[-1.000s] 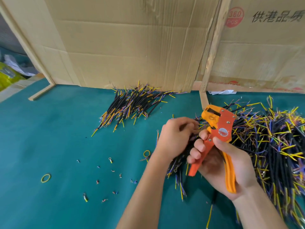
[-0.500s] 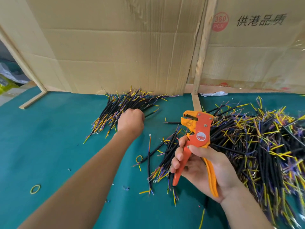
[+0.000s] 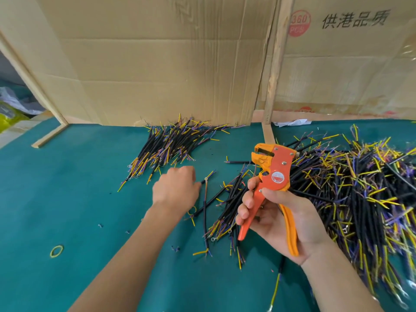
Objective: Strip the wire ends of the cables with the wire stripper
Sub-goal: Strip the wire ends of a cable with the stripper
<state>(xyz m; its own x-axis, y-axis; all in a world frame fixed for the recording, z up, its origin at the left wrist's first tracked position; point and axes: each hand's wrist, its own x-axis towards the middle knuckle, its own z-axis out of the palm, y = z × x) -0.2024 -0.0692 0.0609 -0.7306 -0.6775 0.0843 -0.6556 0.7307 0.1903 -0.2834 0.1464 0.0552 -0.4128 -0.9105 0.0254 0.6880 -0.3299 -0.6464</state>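
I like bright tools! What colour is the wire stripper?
Orange, with lighter yellow-orange jaws and one lighter handle. The wire stripper shows best in the head view, the only one.

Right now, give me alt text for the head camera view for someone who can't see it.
A person's right hand holds an orange wire stripper upright over a green table while the left hand reaches for a loose black cable. Cable piles lie behind and to the right, before cardboard sheets.
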